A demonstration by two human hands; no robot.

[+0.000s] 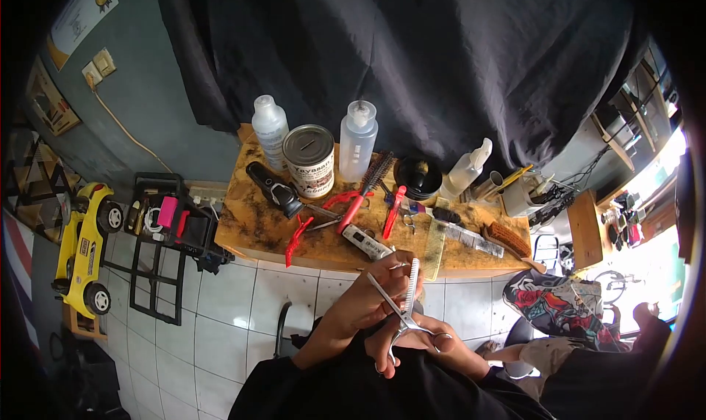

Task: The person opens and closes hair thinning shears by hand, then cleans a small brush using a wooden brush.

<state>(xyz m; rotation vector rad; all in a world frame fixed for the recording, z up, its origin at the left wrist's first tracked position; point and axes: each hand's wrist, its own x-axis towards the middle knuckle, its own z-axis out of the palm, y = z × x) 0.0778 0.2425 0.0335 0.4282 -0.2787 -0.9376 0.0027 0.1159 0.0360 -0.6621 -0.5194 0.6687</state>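
Steel thinning scissors [405, 318] are held by my right hand [434, 340], which has its fingers at the handle rings. The blades stand apart and point away from me, one straight and one with comb-like teeth. Right behind the blades is my left hand [360, 299], its fingers curled close to the toothed blade. Whether those fingers grip the blade or something small, I cannot make out. Beyond my hands, a white hair clipper [368, 242] lies at the edge of the wooden table [250, 232]. To its right rests a pale wide comb [434, 251].
On the table stand a spray can [270, 130], a tin [309, 163], a clear bottle [358, 144] and a spray bottle [468, 171]. A black-and-red round brush [365, 192] and a wooden brush [507, 240] lie there. A yellow toy car [82, 251] is left; a person [588, 368] sits right.
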